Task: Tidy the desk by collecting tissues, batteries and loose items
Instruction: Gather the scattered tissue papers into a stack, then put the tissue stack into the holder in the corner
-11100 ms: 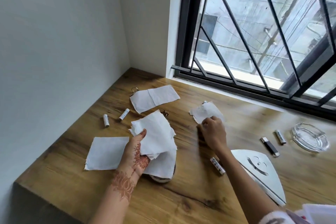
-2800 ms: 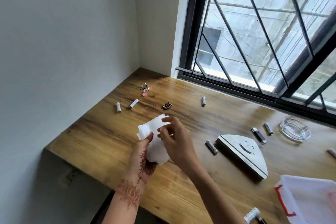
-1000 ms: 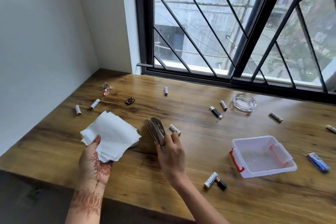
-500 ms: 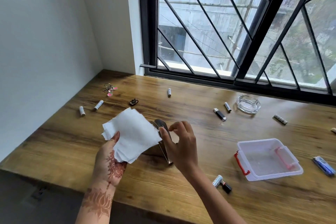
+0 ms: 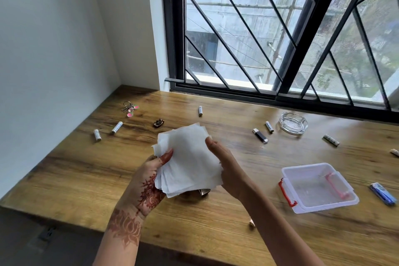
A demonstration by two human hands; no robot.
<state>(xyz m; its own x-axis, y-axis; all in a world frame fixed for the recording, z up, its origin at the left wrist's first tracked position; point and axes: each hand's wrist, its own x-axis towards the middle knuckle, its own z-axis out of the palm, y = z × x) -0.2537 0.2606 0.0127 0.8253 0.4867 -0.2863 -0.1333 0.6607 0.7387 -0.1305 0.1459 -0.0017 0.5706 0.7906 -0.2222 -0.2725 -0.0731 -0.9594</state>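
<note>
tissue stack (image 5: 190, 157) above desk (image 5: 75, 175), plastic box (image 5: 318, 188) right, ashtray (image 5: 293, 123) behind

No text can be read: the print on the batteries (image 5: 116, 127) lying on the counter (image 5: 86, 170) is too small.

Both hands hold a stack of white tissues (image 5: 190, 157) above the wooden desk (image 5: 86, 175): the left hand (image 5: 146, 185) grips its left edge, the right hand (image 5: 228, 170) its right edge. Batteries (image 5: 116, 127), keys (image 5: 129, 107), a glass ashtray (image 5: 293, 123) and a clear plastic box (image 5: 319, 188) lie around.
</note>
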